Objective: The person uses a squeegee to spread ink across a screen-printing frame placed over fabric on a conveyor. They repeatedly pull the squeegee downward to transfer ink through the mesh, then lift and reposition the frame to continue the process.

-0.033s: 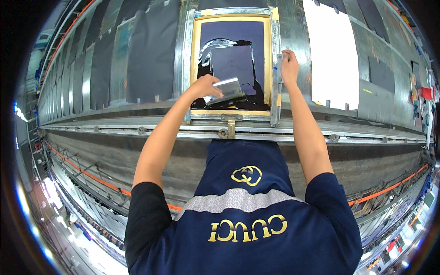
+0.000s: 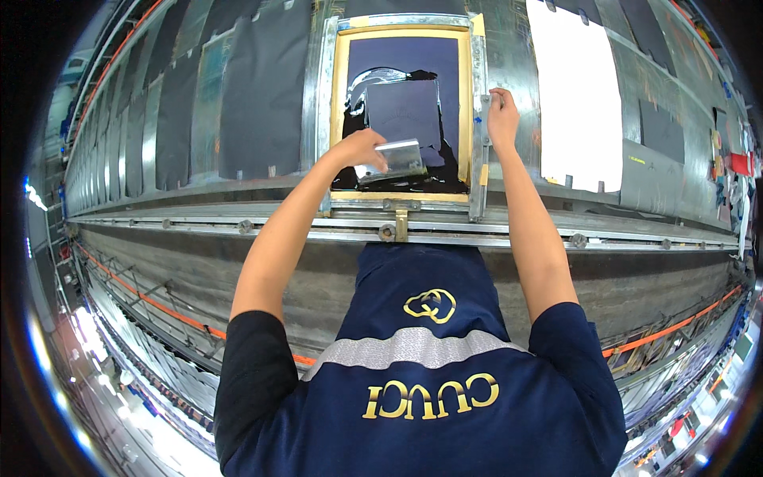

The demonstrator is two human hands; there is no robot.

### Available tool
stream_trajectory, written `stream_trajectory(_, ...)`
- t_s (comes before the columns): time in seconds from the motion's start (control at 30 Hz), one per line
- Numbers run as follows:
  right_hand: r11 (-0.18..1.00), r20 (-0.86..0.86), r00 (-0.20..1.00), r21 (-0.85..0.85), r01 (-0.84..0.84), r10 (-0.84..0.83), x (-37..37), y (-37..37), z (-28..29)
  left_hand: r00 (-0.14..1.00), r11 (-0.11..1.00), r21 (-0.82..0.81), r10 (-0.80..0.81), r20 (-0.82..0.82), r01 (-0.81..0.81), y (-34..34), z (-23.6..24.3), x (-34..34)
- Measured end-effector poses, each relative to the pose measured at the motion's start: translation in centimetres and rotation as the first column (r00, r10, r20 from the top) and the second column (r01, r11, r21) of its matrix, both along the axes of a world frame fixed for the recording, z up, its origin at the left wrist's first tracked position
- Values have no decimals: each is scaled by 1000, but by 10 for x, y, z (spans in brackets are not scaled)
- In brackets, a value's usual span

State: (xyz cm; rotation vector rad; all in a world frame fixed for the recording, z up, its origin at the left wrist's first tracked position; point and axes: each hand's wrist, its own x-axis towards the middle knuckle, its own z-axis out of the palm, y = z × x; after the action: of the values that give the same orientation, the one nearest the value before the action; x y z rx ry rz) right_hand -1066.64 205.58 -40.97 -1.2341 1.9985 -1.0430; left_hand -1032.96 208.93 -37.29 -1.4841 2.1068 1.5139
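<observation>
My left hand (image 2: pixel 362 149) is closed on the left end of a shiny, flat squeegee (image 2: pixel 401 157). It is tilted, with its lower edge in or just over the black ink (image 2: pixel 449 171) near the front of a printing screen. That screen has a wooden inner edge (image 2: pixel 463 95) inside a metal frame (image 2: pixel 324 103). Wet ink borders a smooth dark rectangle (image 2: pixel 403 107) on the mesh. My right hand (image 2: pixel 501 118) has its fingers curled at a small metal bracket (image 2: pixel 486 107) on the frame's right side; the fingertips are partly hidden.
Dark sheets (image 2: pixel 266 87) lie along the long table to the left. A white sheet (image 2: pixel 578 95) and dark pieces (image 2: pixel 661 127) lie to the right. A metal rail (image 2: pixel 318 229) with a brass-coloured stop (image 2: pixel 402 224) runs along the table's near edge, close to my body.
The squeegee and my left hand have shifted very slightly to the right and nearer to me. My right hand stays at the frame's side.
</observation>
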Motion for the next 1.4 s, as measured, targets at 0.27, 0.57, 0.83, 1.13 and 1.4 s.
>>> stream_trajectory(0.27, 999, 16, 1000, -53, 13, -12, 1, 1, -1, 994, 967, 237, -75, -76, 91, -76, 11, -10)
stream_trajectory(0.57, 997, 19, 1000, 80, 15, -17, 9, 0, 18, 960, 457, -887, 272, 68, -67, -42, 1, -54)
stream_trajectory(0.83, 999, 8, 1000, 28, 19, -19, 5, 5, 13, 986, 454, -889, 166, 21, -58, 86, -5, -43)
stream_trajectory(1.13, 998, 62, 998, 56, 26, -29, 11, 4, 24, 965, 454, -885, 263, 21, -105, -59, 5, -60)
stream_trajectory(1.4, 999, 20, 999, -12, 30, -30, 7, 1, 8, 988, 443, -895, 150, 27, -42, 64, -14, -51)
